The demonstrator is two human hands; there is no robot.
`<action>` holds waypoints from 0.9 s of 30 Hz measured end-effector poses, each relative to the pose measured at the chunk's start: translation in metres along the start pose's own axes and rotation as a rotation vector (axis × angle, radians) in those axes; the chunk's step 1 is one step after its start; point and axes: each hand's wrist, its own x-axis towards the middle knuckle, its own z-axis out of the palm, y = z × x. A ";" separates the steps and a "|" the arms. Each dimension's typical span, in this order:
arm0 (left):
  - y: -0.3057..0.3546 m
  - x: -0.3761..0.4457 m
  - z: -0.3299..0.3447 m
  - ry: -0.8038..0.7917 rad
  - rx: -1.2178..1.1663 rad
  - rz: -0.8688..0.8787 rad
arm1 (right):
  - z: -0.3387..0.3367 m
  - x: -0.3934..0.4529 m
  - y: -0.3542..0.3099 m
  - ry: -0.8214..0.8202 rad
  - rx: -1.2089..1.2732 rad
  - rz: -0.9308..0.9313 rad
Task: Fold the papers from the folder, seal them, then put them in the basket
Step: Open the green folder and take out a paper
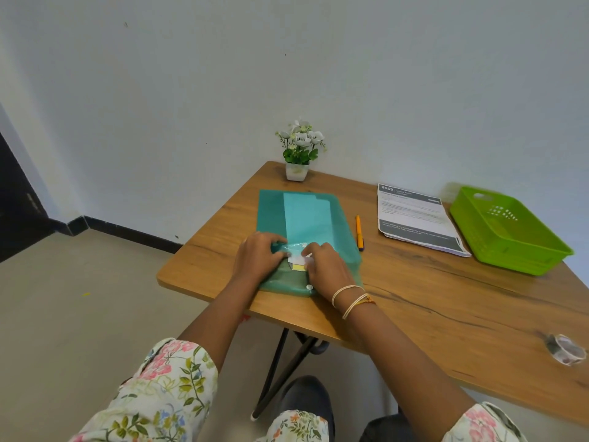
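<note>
Fingers (pixel 280 242) of both hands press the teal folder (pixel 331 224); nearby papers (pixel 414 218) read "2659".

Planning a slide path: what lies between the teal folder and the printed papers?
Only an orange pen lies between folder and papers, on bare wood, in the head view.

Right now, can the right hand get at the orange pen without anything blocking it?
Probably yes. The orange pen lies on bare table just right of the green folder, with nothing between it and the right hand, which rests on the folder.
</note>
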 end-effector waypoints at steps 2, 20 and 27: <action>0.000 -0.001 0.000 0.000 0.002 0.007 | -0.004 0.003 -0.002 -0.007 -0.044 0.020; 0.010 -0.006 -0.004 0.047 0.207 0.346 | -0.106 -0.009 0.020 0.734 0.279 -0.119; 0.015 -0.003 -0.008 0.080 0.148 0.487 | -0.127 -0.017 0.052 0.798 0.488 0.110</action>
